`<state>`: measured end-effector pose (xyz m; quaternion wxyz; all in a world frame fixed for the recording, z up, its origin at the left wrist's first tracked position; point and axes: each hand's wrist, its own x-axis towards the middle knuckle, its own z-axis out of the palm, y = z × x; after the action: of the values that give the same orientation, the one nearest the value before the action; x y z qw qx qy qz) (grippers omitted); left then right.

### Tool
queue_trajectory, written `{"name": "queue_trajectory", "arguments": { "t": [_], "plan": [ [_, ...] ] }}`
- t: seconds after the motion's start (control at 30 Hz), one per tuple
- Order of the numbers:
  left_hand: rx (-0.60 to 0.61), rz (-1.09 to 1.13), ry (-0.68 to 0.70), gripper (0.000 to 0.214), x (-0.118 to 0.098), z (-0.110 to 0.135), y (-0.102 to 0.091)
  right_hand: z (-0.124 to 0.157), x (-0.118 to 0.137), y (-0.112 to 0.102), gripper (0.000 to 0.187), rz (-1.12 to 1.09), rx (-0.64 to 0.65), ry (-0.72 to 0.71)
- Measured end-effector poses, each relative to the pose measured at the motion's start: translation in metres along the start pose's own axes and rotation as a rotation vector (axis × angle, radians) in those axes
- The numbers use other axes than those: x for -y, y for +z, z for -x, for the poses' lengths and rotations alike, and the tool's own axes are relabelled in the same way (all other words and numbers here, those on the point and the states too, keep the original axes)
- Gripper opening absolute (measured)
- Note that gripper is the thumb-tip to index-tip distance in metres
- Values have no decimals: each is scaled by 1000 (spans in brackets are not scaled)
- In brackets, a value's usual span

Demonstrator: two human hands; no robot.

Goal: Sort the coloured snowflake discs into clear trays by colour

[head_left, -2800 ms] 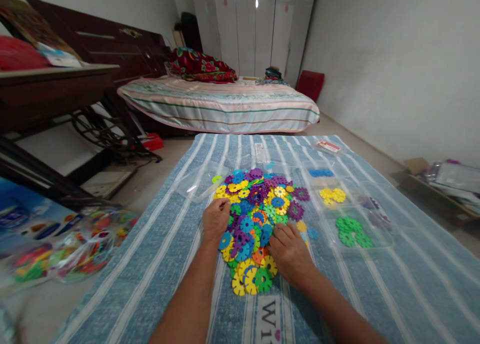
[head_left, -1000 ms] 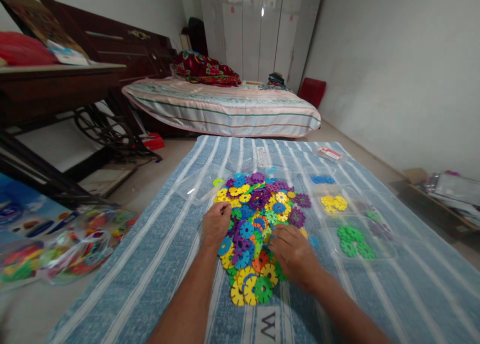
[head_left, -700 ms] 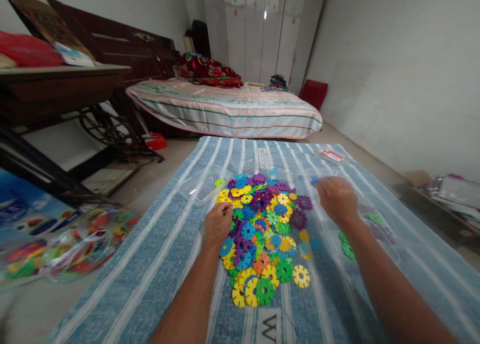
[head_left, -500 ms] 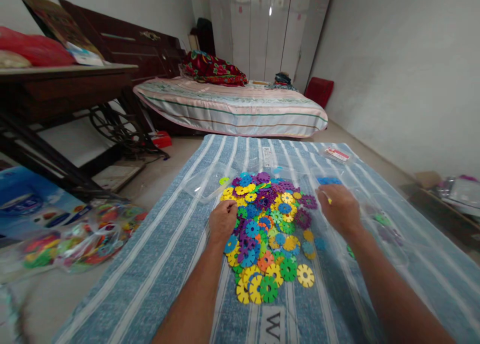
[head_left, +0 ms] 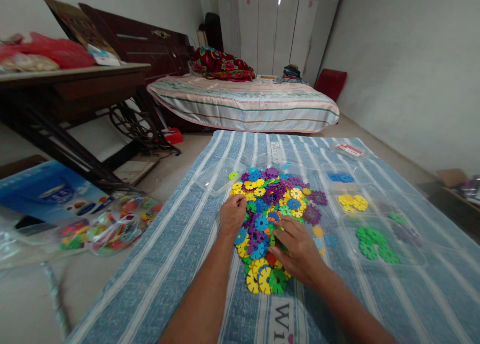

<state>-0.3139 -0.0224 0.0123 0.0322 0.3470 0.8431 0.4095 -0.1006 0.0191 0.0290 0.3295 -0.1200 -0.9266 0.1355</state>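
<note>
A heap of notched plastic flower discs (head_left: 261,223) in yellow, purple, blue, green and orange lies in the middle of the cloth. My left hand (head_left: 232,216) rests against the heap's left edge, fingers curled together; whatever they may hold is hidden. Over the lower right of the heap, my right hand (head_left: 299,248) reaches in with thumb and fingers apart, touching or just above the discs. To the right, clear trays hold sorted pieces: blue discs (head_left: 341,177), yellow discs (head_left: 353,202) and green discs (head_left: 377,244).
A striped blue cloth (head_left: 157,264) covers the table. Another clear tray (head_left: 210,179) sits left of the heap, and a small packet with a red-and-white label (head_left: 349,150) lies at the far right. Bags of colourful pieces (head_left: 116,229) are on the floor at left, below a sewing-machine table (head_left: 75,79).
My right hand has moved left from the trays to the heap, and its fingers have spread. The yellow and green discs in the trays are now uncovered. My left hand stays beside the heap.
</note>
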Motion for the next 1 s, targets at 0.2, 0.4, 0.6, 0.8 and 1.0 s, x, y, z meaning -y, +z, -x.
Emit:
{"name": "queue_trajectory", "arguments": {
  "t": [0.2, 0.4, 0.6, 0.8, 1.0],
  "plan": [
    [-2, 4, -20, 20, -2, 0, 0, -1, 18, 7, 36, 12, 52, -3],
    [-2, -20, -6, 21, -2, -1, -1, -12, 36, 23, 35, 66, 114, -52],
    [-2, -22, 14, 23, -1, -4, -1, -12, 38, 40, 13, 142, 61, -134],
    [-13, -30, 11, 24, 1, -5, -1, -14, 34, 10, 14, 29, -88, -58],
    [5, -52, 5, 24, 0, -6, -2, -4, -10, -48, 14, 125, -230, 30]
  ]
}}
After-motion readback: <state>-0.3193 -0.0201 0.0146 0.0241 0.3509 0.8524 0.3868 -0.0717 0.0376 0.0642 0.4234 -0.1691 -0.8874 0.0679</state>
